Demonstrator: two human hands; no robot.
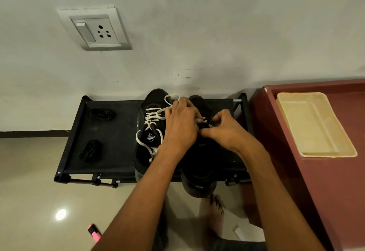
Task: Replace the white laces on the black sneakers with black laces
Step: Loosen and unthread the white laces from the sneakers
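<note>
R hand [223, 130] pinches a white lace [205, 122] at the right sneaker [199, 163]; L hand [182, 124] curls over the same lace w/ fingers bent, prob. gripping it, contact hidden. Left sneaker [148, 132] just beside, white-laced. Both on black rack [110, 132]; two black lace bundles [101, 114] at its left.

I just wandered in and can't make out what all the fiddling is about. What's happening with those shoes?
A person is working on a pair of black sneakers that sit on a low black fabric shoe rack. Both hands, the left hand and the right hand, pinch the white lace on the right-side sneaker. The left-side sneaker is laced in white, its ends loose. Two coiled black laces lie unused on the rack's left side.
</note>
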